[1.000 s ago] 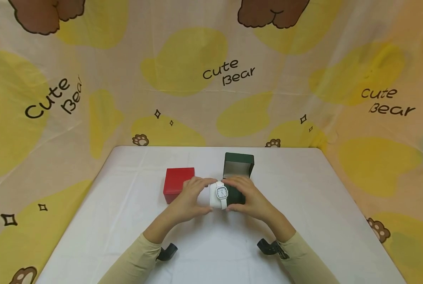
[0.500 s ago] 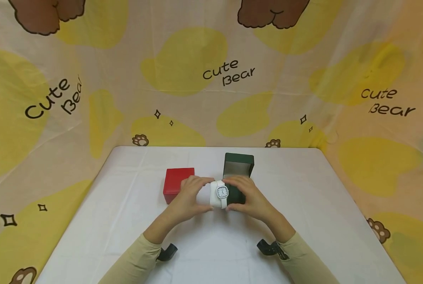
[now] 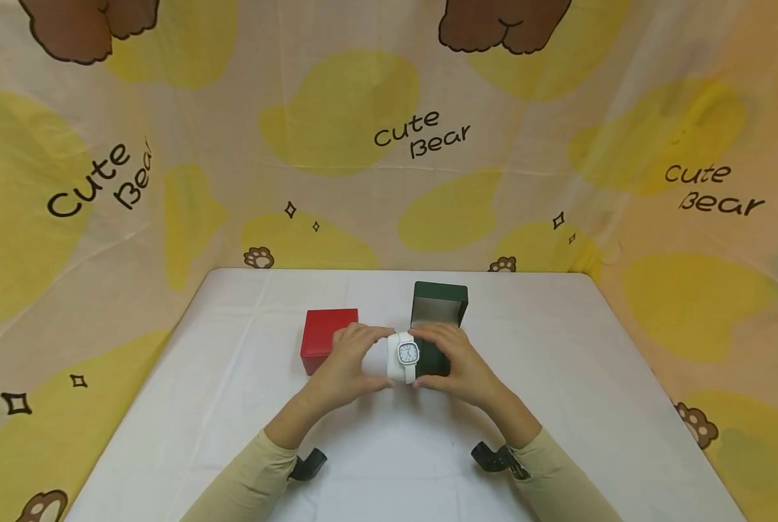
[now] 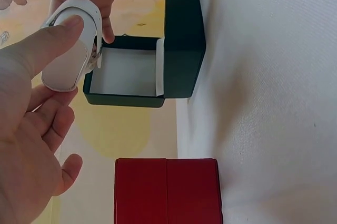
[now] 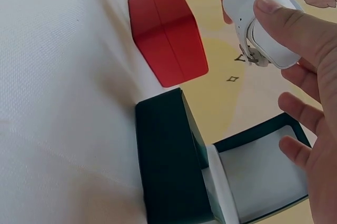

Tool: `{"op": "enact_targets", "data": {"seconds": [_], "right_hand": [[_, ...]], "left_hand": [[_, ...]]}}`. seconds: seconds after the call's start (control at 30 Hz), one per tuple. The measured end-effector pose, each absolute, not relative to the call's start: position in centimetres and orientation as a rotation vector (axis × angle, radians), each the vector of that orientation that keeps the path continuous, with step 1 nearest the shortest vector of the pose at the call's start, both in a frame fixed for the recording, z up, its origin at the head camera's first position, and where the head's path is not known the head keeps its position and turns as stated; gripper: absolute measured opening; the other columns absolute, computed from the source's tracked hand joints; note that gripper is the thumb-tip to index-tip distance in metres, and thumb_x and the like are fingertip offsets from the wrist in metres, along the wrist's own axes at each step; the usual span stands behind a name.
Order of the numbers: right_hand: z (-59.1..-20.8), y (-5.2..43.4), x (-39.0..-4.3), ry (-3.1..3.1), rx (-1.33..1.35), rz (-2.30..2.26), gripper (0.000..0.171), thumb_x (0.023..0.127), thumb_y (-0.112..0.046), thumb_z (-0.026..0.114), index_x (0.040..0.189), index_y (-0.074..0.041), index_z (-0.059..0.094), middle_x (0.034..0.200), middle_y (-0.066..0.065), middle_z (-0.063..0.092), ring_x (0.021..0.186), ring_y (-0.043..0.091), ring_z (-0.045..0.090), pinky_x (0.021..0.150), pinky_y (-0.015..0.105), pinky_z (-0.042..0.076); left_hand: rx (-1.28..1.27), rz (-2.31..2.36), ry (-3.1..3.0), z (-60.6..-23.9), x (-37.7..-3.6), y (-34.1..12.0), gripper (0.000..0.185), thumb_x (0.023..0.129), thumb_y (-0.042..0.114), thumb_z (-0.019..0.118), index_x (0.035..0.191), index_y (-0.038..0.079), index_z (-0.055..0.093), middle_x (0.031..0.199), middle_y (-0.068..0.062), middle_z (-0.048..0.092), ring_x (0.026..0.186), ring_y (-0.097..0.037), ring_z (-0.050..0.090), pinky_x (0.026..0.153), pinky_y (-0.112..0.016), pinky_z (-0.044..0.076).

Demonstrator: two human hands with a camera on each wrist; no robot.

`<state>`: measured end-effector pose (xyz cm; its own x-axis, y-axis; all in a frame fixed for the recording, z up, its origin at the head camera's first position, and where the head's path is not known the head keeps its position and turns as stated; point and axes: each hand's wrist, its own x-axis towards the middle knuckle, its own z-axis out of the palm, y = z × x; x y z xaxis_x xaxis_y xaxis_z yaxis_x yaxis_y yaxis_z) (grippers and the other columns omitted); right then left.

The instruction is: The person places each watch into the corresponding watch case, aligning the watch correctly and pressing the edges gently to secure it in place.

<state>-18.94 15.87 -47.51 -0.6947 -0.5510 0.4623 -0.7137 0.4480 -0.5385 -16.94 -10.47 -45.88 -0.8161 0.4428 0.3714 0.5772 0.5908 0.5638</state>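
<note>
- White wristwatch (image 3: 407, 355) on its white pillow (image 3: 395, 359): held in the air between both hands, just above and in front of the open green box (image 3: 437, 326), not touching the table (image 3: 232, 377). The strap is wrapped round the cushion, presumably so the watch keeps its shape and can go into a box as one piece.
- Orientation: from the head view the square dial faces up and toward the person. The pillow's long axis runs left to right, hand to hand; the strap loops across it, front to back. The right wrist view shows the buckle (image 5: 251, 55) on the underside.
- Left hand (image 3: 343, 366): fingers curled about the left end of the pillow, thumb (image 4: 50, 42) pressed on its side, as the left wrist view shows; a closed, light pinch that steadies that end.
- Right hand (image 3: 457, 362): thumb (image 5: 287, 23) laid over the strap and cushion at the right end, index fingertip opposite, remaining fingers loosely spread below; it, too, has hold of the pillow.
- Green box: stands with its lid hinged upright at the back, the pale lined cavity (image 4: 126, 71) bare and facing up, so that it lies directly under the held watch.
- Red box (image 3: 326, 337): closed, lying just to the left of the green one, near the left hand's knuckles but apart from them.
- Backdrop: a yellow cloth (image 3: 421, 134) printed "Cute Bear" surrounds the table.
</note>
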Motion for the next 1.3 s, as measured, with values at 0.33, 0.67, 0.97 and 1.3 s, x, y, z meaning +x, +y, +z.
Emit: {"op": "enact_targets", "data": {"seconds": [0.33, 0.67, 0.97, 1.3], "right_hand": [[-47.47, 15.58, -18.71, -2.471, 1.087, 1.106, 0.084, 0.072, -0.029, 0.094, 0.145, -0.021, 0.054, 0.143, -0.001, 0.059, 0.135, 0.025, 0.048, 0.111, 0.055, 0.037], [-47.81, 15.47, -18.74, -2.468, 1.104, 1.096, 0.086, 0.072, -0.030, 0.094, 0.146, -0.020, 0.052, 0.144, 0.001, 0.057, 0.135, 0.025, 0.048, 0.109, 0.054, 0.039], [-47.96, 15.43, -18.71, -2.464, 1.113, 1.138, 0.087, 0.070, -0.029, 0.096, 0.145, -0.019, 0.052, 0.144, 0.001, 0.055, 0.135, 0.024, 0.047, 0.111, 0.054, 0.038], [-48.19, 15.31, -18.69, -2.440, 1.120, 1.138, 0.087, 0.070, -0.028, 0.095, 0.144, -0.018, 0.051, 0.144, 0.001, 0.054, 0.135, 0.024, 0.046, 0.111, 0.053, 0.038]], "left_hand": [[-0.855, -1.052, -2.611, -46.14, -17.01, -10.44, 0.078, 0.069, 0.023, 0.097, 0.138, 0.016, 0.060, 0.131, 0.004, 0.064, 0.120, -0.015, 0.051, 0.104, -0.047, 0.037], [-0.894, -1.087, -2.595, -46.36, -17.09, -10.49, 0.078, 0.070, 0.020, 0.096, 0.139, 0.017, 0.059, 0.132, 0.005, 0.063, 0.122, -0.014, 0.049, 0.101, -0.045, 0.044], [-0.946, -1.078, -2.559, -46.53, -17.15, -10.47, 0.078, 0.071, 0.020, 0.096, 0.139, 0.015, 0.059, 0.132, 0.005, 0.064, 0.121, -0.014, 0.049, 0.100, -0.042, 0.045], [-0.952, -1.104, -2.538, -46.62, -17.06, -10.38, 0.078, 0.070, 0.018, 0.096, 0.139, 0.015, 0.059, 0.132, 0.006, 0.063, 0.122, -0.013, 0.049, 0.098, -0.041, 0.048]]}}
